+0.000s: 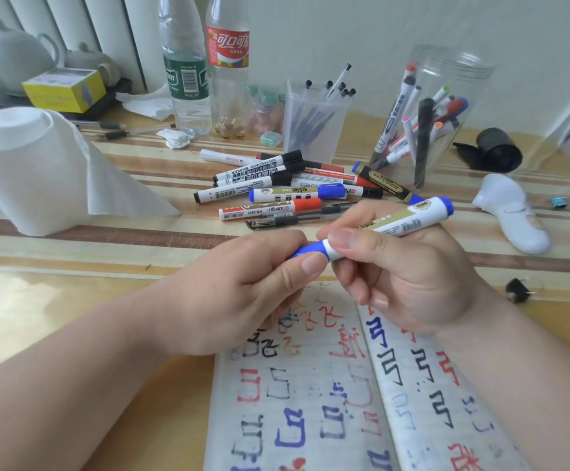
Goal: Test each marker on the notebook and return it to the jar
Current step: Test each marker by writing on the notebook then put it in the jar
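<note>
I hold a blue whiteboard marker [409, 217] level above the open notebook [327, 396]. My right hand [409, 280] grips its white barrel. My left hand [242, 294] pinches the blue cap [307, 249], which sits on the marker's end. The notebook pages carry red, blue and black test marks. A clear jar [446, 107] with several markers in it stands at the back right. A pile of loose markers [287, 185] lies on the table beyond my hands.
A paper towel roll [28, 171] stands at the left. Two plastic bottles [208, 62] and a translucent pen holder [314, 117] stand at the back. A white object [511, 212] and a black roll [497, 149] lie at the right.
</note>
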